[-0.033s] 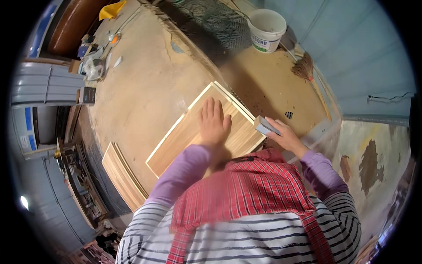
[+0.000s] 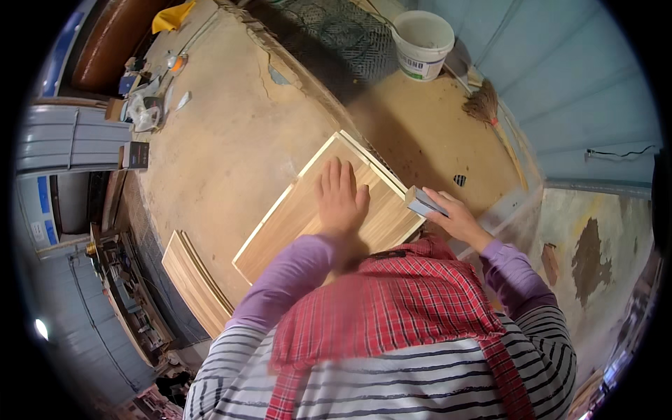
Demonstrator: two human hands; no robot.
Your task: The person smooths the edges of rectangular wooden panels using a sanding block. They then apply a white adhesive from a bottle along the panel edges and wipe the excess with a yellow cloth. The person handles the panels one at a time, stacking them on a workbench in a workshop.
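Note:
A pale wooden panel (image 2: 294,220) with lighter edge strips lies at an angle on the worn tabletop (image 2: 231,133); a second board edge shows under its far right side. My left hand (image 2: 341,196) rests palm down on its face, fingers stretched out and holding nothing. In my right hand (image 2: 458,220) is a sanding block (image 2: 424,201), a small block with a grey face and a tan end, gripped between thumb and fingers. The block is at the panel's right edge; whether it touches the wood, I cannot tell.
Several similar boards (image 2: 192,280) are stacked left of the panel. A white bucket (image 2: 424,43) and a straw broom (image 2: 484,105) stand at the far right, by the blue-grey wall (image 2: 560,91). Plastic bags (image 2: 145,112), a small box (image 2: 135,155) and a yellow cloth (image 2: 173,17) lie far left.
The view has shifted very slightly. Both hands, the panel and the sanding block keep practically the same places.

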